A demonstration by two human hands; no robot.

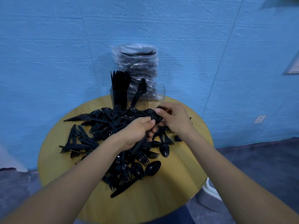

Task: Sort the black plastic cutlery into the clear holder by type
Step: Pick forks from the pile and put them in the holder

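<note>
A heap of black plastic forks, spoons and knives (113,136) covers the round wooden table (161,199). At the far edge stands the clear holder (155,94); its left compartment is packed with upright knives (120,88), the middle one has a few leaning pieces (138,92), and the right one looks bare. My left hand (137,133) grips a bundle of black cutlery (142,141) by the handles. My right hand (174,118) pinches the top ends of that bundle just in front of the holder.
A clear plastic bag of more black cutlery (137,65) stands behind the holder against the blue wall. A white object (210,189) sits on the floor by the table's right edge. A wall socket (260,118) is at the right.
</note>
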